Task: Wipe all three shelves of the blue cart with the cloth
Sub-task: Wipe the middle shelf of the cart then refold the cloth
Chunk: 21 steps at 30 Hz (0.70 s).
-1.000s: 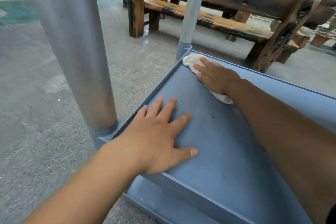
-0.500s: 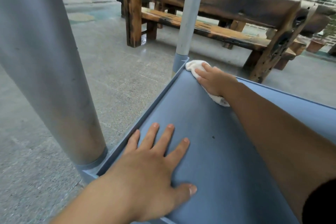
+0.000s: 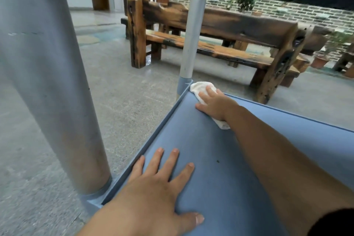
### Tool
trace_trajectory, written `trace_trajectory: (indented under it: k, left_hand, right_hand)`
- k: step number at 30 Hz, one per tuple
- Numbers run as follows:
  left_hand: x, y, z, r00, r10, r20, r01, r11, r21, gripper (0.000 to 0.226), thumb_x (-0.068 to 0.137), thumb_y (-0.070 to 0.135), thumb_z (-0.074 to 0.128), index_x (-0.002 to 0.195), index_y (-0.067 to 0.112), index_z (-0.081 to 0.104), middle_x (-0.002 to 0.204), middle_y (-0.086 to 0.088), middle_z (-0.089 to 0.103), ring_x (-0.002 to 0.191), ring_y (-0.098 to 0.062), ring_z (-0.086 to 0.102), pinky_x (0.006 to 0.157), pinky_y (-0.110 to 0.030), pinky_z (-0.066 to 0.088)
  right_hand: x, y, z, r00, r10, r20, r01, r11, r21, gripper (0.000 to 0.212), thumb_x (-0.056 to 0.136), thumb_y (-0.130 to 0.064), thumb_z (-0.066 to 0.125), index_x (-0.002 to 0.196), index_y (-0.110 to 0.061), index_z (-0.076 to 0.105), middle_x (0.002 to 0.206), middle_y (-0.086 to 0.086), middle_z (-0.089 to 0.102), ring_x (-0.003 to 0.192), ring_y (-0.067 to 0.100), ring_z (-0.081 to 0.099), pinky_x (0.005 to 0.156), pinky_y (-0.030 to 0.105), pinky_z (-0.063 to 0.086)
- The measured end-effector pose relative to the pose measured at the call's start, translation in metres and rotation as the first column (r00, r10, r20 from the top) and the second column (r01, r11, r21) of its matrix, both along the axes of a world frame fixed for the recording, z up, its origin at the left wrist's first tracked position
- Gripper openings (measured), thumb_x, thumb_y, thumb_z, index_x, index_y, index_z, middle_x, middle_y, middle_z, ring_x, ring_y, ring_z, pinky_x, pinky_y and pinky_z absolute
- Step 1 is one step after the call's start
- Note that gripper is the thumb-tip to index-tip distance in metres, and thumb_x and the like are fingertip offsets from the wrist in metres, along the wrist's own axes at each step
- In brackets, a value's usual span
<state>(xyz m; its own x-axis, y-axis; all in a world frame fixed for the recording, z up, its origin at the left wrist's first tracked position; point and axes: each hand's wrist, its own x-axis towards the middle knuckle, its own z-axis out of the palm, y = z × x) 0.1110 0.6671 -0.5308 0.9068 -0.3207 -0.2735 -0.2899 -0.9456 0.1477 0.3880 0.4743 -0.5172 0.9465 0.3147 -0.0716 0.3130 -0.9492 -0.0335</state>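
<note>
Cloth (image 3: 201, 87) lies in the shelf's (image 3: 220, 149) far-left corner, pressed under the right hand (image 3: 215, 104); left hand (image 3: 159, 184) rests flat, fingers spread, near-left.

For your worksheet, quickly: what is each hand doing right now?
Left hand: open, flat on the blue shelf.
Right hand: pressing the white cloth.

A blue shelf (image 3: 220, 159) of the cart is filling the lower right of the frame, its raised rim running along the left and far edges. A white cloth (image 3: 201, 87) is lying in its far left corner, near the frame's centre, pressed under the right hand (image 3: 214, 103). The left hand (image 3: 153, 184) is resting flat, fingers spread, at the bottom centre.
</note>
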Motion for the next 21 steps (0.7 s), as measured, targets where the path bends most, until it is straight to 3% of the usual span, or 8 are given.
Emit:
trace_trajectory:
  k: [8, 14, 21]
  left_hand:
    - [-0.002, 0.002, 0.001, 1.000, 0.005, 0.022, -0.004, 0.999, -0.032, 0.095, 0.058, 0.091, 0.015, 0.137, 0.059, -0.027, 0.150, 0.017, -0.039, 0.137, -0.015, -0.040, 0.113, -0.047, -0.022]
    - [-0.003, 0.002, 0.003, 1.000, 0.015, 0.013, -0.014, 1.000, -0.028, 0.094, 0.061, 0.091, 0.018, 0.139, 0.059, -0.024, 0.152, 0.017, -0.037, 0.138, -0.015, -0.039, 0.113, -0.045, -0.022]
    - [-0.002, 0.004, 0.007, 1.000, 0.011, -0.001, -0.011, 1.000, 0.026, 0.087, 0.071, 0.090, 0.022, 0.137, 0.058, -0.026, 0.152, 0.014, -0.036, 0.141, -0.016, -0.034, 0.116, -0.047, -0.016]
  right_hand:
    - [-0.030, -0.003, 0.000, 1.000, 0.019, 0.002, -0.019, 1.000, 0.019, 0.083, 0.072, -0.080, 0.022, 0.147, -0.047, 0.013, 0.162, -0.015, -0.003, 0.148, 0.020, 0.006, 0.112, 0.053, 0.024]
    - [-0.071, -0.008, -0.004, 0.998, 0.065, -0.013, -0.065, 0.997, -0.030, 0.084, 0.078, -0.080, 0.020, 0.151, -0.041, 0.010, 0.162, -0.013, -0.008, 0.149, 0.016, -0.002, 0.117, 0.051, 0.018]
    - [-0.177, -0.023, 0.006, 0.946, 0.324, -0.004, -0.324, 0.945, -0.054, 0.069, 0.096, -0.060, 0.035, 0.154, -0.033, 0.011, 0.164, -0.003, -0.005, 0.150, 0.024, -0.003, 0.120, 0.041, 0.008]
